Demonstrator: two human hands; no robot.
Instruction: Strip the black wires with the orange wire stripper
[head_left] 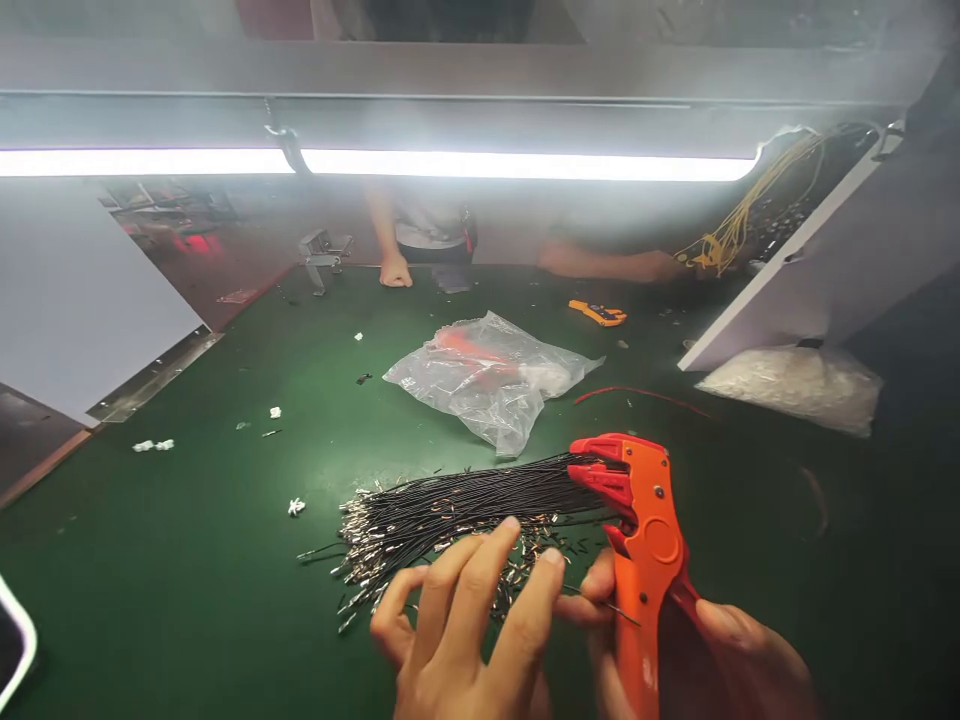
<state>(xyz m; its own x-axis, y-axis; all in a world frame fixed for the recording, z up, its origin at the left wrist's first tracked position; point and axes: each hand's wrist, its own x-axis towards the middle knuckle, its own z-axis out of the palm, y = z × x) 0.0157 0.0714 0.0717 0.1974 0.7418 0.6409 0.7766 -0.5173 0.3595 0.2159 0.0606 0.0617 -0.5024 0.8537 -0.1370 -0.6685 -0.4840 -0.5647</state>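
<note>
My right hand (pixel 720 640) is wrapped round an orange and red wire stripper (pixel 652 550), its red jaws pointing left. A thin dark wire (pixel 621 612) lies across the tool's handle, by the fingertips of that hand. My left hand (pixel 472 620) is raised just left of the tool with its fingers apart, over the lower edge of a bundle of black wires (pixel 472 500). Metal terminals (pixel 364 535) cap the bundle's left ends. Small cut bits (pixel 525 560) lie scattered between the bundle and my left hand. The bundle's right ends pass behind the red jaws.
A clear plastic bag (pixel 495 385) with red and white contents lies mid-table. Behind it are an orange tool (pixel 598 313) and a person's fist (pixel 396 270). A bag of white parts (pixel 795 390) sits right, beside a slanted panel. A lamp (pixel 525 164) spans above.
</note>
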